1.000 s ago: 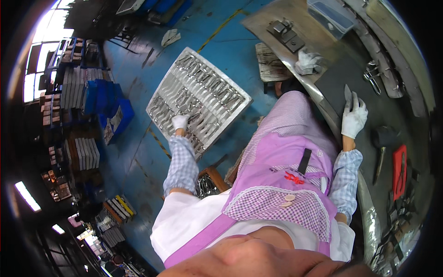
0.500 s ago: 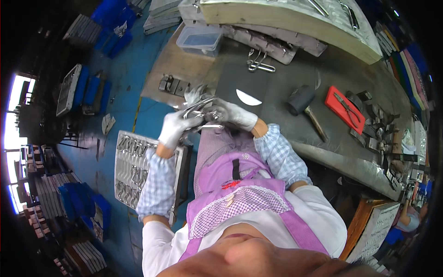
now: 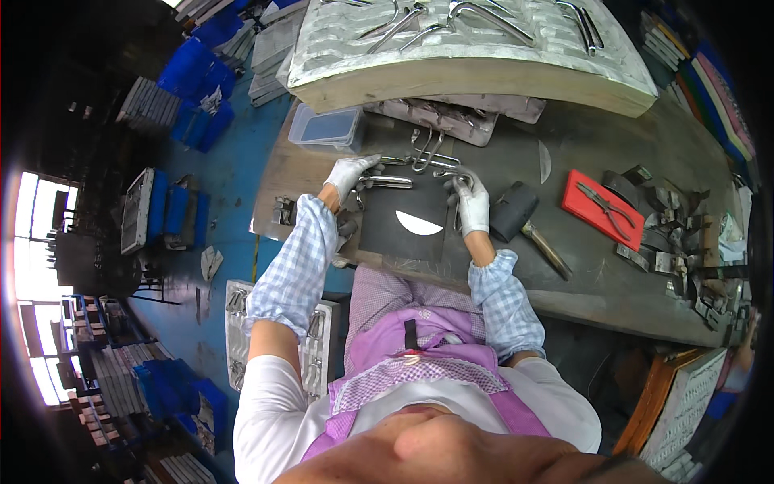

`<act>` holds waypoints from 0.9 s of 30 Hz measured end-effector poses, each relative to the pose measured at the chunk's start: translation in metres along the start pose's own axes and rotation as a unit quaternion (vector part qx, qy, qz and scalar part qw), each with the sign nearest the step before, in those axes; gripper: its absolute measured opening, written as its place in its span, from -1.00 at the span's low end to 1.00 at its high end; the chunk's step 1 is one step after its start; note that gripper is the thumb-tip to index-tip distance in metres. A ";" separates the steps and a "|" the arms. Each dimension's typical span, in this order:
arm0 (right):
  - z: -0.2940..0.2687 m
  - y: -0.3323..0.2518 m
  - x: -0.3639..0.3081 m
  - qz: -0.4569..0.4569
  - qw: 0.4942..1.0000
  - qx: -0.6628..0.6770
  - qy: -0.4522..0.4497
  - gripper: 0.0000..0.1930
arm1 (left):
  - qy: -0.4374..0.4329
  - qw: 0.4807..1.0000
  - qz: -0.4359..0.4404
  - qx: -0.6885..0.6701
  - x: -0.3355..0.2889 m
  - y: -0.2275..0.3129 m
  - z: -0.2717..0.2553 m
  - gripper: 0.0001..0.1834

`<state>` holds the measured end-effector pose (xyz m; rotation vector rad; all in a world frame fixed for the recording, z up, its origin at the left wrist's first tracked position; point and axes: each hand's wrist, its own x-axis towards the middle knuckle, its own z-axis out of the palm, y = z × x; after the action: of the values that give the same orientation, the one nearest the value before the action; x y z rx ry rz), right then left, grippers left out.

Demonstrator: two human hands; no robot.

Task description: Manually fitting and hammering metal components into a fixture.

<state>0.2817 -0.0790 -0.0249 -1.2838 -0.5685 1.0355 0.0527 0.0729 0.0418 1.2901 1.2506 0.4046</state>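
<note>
My gloved left hand point(image 3: 348, 177) reaches over the table with its fingers closed around shiny metal rod-like handles point(image 3: 389, 182). My gloved right hand point(image 3: 473, 206) has its fingers closed on a curved shiny metal piece point(image 3: 458, 179), partly hidden by the glove. Between the hands, a bent metal part with looped rods point(image 3: 426, 152) lies on the table; whether it joins the held pieces I cannot tell. Below them, a white half-moon piece point(image 3: 418, 223) rests on a dark mat point(image 3: 379, 238).
A thick tray point(image 3: 484, 85) of metal tools stands at the back. Beside it sits a clear plastic box point(image 3: 326, 129). To the right lie a black-headed mallet point(image 3: 513, 212), pliers point(image 3: 606, 208) on a red board point(image 3: 577, 194), and metal blocks. A metal fixture point(image 3: 283, 210) sits left.
My hands have moved from above my lap, where they were together on a shiny metal part, out over the table and apart. My view has shifted, showing more of the tool tray.
</note>
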 end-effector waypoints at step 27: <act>0.038 -0.024 -0.112 -0.014 0.937 -0.205 -0.284 -0.36 | 0.147 0.952 0.027 -0.268 -0.138 -0.082 0.086 -0.69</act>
<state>0.2055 -0.1554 0.0283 -1.3195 -1.2946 1.3150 0.0447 -0.1067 0.0168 0.8158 1.2336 0.9339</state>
